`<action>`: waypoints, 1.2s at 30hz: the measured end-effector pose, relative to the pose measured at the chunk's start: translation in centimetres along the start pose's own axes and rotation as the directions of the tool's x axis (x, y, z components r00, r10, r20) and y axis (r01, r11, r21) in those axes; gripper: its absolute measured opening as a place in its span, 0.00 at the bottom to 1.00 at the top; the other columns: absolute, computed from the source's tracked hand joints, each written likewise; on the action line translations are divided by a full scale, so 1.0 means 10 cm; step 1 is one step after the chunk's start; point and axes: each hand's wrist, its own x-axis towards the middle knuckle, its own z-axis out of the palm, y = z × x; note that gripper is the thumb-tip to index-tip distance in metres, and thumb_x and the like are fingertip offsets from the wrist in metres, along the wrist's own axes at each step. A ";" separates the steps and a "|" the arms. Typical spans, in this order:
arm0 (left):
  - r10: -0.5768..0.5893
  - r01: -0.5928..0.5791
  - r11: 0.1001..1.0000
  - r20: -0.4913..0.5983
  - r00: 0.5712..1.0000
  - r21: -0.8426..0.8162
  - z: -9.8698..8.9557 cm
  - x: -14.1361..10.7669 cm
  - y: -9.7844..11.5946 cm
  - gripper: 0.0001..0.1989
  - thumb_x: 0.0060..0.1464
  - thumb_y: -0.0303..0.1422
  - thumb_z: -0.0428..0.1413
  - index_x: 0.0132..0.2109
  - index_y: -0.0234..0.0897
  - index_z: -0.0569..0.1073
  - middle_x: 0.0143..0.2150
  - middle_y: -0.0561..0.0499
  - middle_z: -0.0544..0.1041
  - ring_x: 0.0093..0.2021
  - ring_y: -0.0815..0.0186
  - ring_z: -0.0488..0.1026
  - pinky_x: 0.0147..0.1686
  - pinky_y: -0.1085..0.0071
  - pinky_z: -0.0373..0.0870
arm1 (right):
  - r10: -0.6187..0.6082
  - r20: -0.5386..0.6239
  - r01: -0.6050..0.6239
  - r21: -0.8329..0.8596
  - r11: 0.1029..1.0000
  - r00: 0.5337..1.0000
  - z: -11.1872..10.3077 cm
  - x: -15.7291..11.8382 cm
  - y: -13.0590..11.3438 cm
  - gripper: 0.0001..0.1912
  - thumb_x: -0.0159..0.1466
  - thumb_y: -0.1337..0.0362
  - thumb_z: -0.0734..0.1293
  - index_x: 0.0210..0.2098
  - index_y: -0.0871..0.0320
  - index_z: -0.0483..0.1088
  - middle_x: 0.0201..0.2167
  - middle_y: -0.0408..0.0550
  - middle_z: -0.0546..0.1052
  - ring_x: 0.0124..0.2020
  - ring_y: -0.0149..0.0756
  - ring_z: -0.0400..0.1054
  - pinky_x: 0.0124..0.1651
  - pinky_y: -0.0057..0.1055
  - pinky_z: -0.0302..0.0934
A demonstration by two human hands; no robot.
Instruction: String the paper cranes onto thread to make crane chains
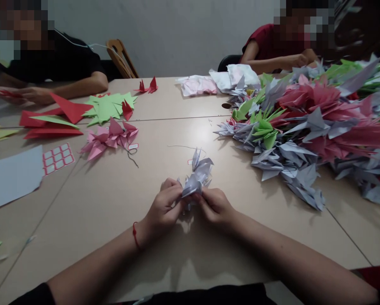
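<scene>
Left hand (163, 207) and right hand (217, 205) both pinch pale grey folded-paper bunch (199, 176) between fingertips, over middle of near table (120, 186); thin thread (182, 146) just beyond; pink folded paper (109, 137) farther left; large mixed pile of folded paper (323, 127) at right; black sleeve (78, 57) and red sleeve (261, 38) of co-workers across table

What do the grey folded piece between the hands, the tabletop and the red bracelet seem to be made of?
Grey folded piece: matte paper, judging by its crisp creases and thin points.
Tabletop: perhaps laminate; smooth, pale, with a soft sheen.
Red bracelet: probably cord, as it looks thin and dull; too small to be sure.
</scene>
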 end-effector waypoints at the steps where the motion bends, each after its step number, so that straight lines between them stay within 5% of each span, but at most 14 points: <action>1: 0.003 -0.003 1.000 0.000 1.000 0.009 0.00 0.00 0.00 0.14 0.60 0.33 0.49 0.26 0.37 0.67 0.23 0.51 0.68 0.34 0.64 0.63 0.35 0.67 0.63 | -0.004 -0.008 0.004 -0.002 1.000 1.000 0.00 0.00 0.00 0.10 0.65 0.67 0.55 0.27 0.57 0.61 0.16 0.38 0.62 0.16 0.25 0.54 0.20 0.24 0.52; 23: -0.099 0.104 0.994 -0.099 0.990 0.045 0.02 -0.01 -0.01 0.19 0.63 0.34 0.45 0.23 0.37 0.64 0.22 0.53 0.63 0.31 0.66 0.62 0.32 0.70 0.63 | 0.092 0.094 -0.086 -0.066 0.994 0.991 0.04 -0.01 0.09 0.09 0.66 0.61 0.55 0.33 0.57 0.62 0.22 0.44 0.69 0.22 0.30 0.62 0.25 0.26 0.57; 30: -0.028 0.029 0.995 -0.016 0.999 0.098 0.04 -0.02 -0.01 0.16 0.60 0.39 0.49 0.28 0.37 0.70 0.25 0.49 0.70 0.34 0.63 0.63 0.35 0.66 0.63 | 0.126 0.031 -0.127 0.049 0.991 0.992 0.01 0.03 0.06 0.12 0.66 0.63 0.53 0.26 0.56 0.58 0.19 0.40 0.63 0.19 0.27 0.57 0.24 0.24 0.54; 36: -0.277 0.258 0.951 -0.096 0.956 -0.171 0.05 -0.06 -0.03 0.15 0.59 0.40 0.50 0.29 0.37 0.69 0.29 0.51 0.67 0.33 0.66 0.65 0.34 0.68 0.64 | 0.161 0.020 -0.162 0.083 0.983 0.987 -0.04 0.04 0.03 0.15 0.68 0.60 0.52 0.27 0.56 0.59 0.19 0.39 0.63 0.20 0.27 0.58 0.24 0.25 0.55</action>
